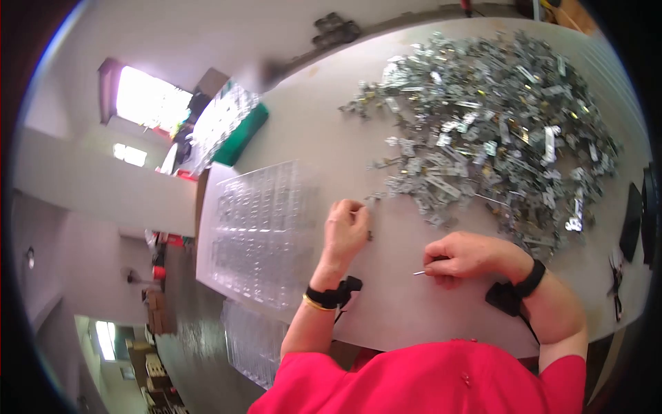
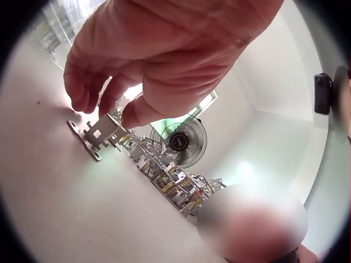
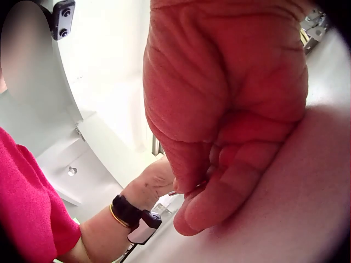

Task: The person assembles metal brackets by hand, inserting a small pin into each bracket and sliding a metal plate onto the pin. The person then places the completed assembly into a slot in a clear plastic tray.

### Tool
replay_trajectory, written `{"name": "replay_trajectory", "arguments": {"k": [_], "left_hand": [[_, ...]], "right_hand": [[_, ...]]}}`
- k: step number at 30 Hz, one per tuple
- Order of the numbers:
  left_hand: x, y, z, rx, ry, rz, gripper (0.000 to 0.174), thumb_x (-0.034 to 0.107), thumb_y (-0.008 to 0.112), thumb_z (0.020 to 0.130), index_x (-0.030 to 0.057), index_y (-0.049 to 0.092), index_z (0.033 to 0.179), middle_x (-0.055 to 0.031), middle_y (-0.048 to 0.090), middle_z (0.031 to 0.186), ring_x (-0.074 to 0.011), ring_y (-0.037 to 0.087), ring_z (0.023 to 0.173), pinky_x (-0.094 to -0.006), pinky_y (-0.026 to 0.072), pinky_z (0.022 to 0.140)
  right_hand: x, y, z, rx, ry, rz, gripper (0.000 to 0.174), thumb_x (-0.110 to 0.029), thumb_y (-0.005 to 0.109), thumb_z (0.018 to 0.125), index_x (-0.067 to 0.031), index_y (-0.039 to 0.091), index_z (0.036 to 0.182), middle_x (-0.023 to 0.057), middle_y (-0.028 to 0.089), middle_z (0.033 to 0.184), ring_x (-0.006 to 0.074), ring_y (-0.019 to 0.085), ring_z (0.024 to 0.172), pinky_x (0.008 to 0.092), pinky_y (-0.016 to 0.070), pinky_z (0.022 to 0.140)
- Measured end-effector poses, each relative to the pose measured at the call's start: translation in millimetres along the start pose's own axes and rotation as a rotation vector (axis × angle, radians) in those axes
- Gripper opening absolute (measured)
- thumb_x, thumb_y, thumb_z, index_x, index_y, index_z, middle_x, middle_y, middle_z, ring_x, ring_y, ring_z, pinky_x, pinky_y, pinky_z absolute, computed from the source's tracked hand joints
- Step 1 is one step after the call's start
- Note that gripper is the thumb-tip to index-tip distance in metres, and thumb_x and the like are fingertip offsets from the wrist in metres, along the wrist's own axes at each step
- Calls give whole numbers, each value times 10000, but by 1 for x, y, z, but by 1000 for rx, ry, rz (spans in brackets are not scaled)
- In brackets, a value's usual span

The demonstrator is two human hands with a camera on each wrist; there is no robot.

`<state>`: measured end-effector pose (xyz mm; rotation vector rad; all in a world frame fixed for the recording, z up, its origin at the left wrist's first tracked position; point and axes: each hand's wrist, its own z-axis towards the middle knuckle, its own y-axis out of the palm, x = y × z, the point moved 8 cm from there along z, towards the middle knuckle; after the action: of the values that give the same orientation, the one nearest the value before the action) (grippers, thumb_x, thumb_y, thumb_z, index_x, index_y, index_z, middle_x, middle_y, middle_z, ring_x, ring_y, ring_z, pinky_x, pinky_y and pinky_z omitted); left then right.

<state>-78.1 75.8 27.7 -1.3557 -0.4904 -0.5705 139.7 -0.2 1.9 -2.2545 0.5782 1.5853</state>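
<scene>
Between thumb and fingers my left hand (image 1: 343,233) pinches a small metal bracket (image 2: 100,133), close over the white table. The bracket has a flat plate with a square hole and a slotted flange at its end. To the right, my right hand (image 1: 467,258) is curled round a thin metal pin-like piece (image 1: 418,273); its tip pokes out past the fingers and the rest is hidden in the hand. Beyond both hands spreads a big heap of small metal parts (image 1: 476,131), its near edge close to the left fingertips.
Clear plastic compartment trays (image 1: 258,228) lie left of the left hand, with more clear trays (image 1: 252,341) lower down. A green box (image 1: 240,134) stands at the far left. Pliers-like tools (image 1: 615,286) lie at the table's right edge. A fan (image 2: 179,141) stands behind the heap.
</scene>
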Motion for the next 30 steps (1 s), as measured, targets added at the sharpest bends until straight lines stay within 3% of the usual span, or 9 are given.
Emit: {"name": "replay_trajectory", "arguments": {"k": [5, 7, 10, 20, 21, 24, 26, 28, 30], "left_hand": [[20, -6, -3, 23, 34, 103, 212, 193, 696, 892, -10, 667, 945, -136, 646, 903, -220, 621, 724, -352, 522, 698], [24, -1, -4, -81, -13, 96, 228, 216, 662, 892, -5, 614, 927, -181, 645, 921, -352, 645, 838, -438, 513, 756], [17, 4, -6, -144, -40, 116, 218, 201, 664, 882, -5, 612, 929, -199, 656, 918, -385, 645, 865, -456, 509, 773], [70, -63, -18, -10, 81, 46, 144, 84, 698, 893, -36, 653, 957, -175, 694, 856, -250, 699, 772, -349, 543, 700], [66, -75, -17, 9, 57, 43, 153, 81, 712, 893, -34, 672, 986, -130, 719, 859, -167, 698, 767, -303, 548, 699], [43, -119, -1, 103, 58, 15, 149, 88, 711, 895, -30, 693, 985, -91, 728, 840, -125, 680, 765, -283, 543, 699], [22, -160, 11, 219, -21, 41, 135, 98, 678, 866, -22, 705, 923, -176, 717, 844, -262, 714, 778, -355, 553, 721], [-16, -203, 23, 321, -4, 188, 161, 122, 676, 862, -20, 718, 924, -173, 722, 837, -261, 721, 766, -348, 557, 716], [-51, -248, 24, 396, -12, 404, 198, 155, 734, 857, -26, 725, 938, -94, 729, 778, -145, 697, 719, -281, 541, 670]], "right_hand": [[-6, 0, 0, 15, 18, 13, 193, -185, 591, 996, -5, 659, 972, 64, 713, 790, 139, 699, 698, 295, 562, 638], [-6, -1, -3, 17, 37, 16, 186, -176, 595, 995, -4, 660, 972, 64, 714, 792, 138, 699, 700, 291, 562, 636], [-9, -1, -2, 28, 32, -2, 178, -168, 601, 997, 0, 656, 972, 62, 711, 792, 139, 700, 700, 283, 562, 632], [-1, 0, -1, 26, 64, 102, 176, -167, 606, 1009, 1, 644, 975, 62, 700, 802, 135, 702, 703, 281, 566, 644], [0, -1, -1, 38, 54, 117, 175, -164, 606, 1009, 3, 643, 972, 61, 699, 802, 135, 702, 704, 280, 566, 646], [-1, -1, -1, 47, 57, 111, 167, -154, 611, 1006, 5, 642, 966, 58, 700, 804, 132, 700, 700, 279, 565, 646], [-1, -1, -1, 46, 56, 113, 164, -150, 613, 1004, 6, 644, 965, 58, 701, 804, 131, 698, 697, 278, 563, 645], [1, -2, 0, 55, 54, 115, 161, -146, 615, 1002, 7, 645, 964, 59, 703, 804, 130, 697, 694, 277, 561, 644], [3, -2, 0, 51, 45, 135, 158, -143, 620, 1000, 7, 650, 959, 59, 706, 801, 128, 696, 690, 273, 556, 641]]}}
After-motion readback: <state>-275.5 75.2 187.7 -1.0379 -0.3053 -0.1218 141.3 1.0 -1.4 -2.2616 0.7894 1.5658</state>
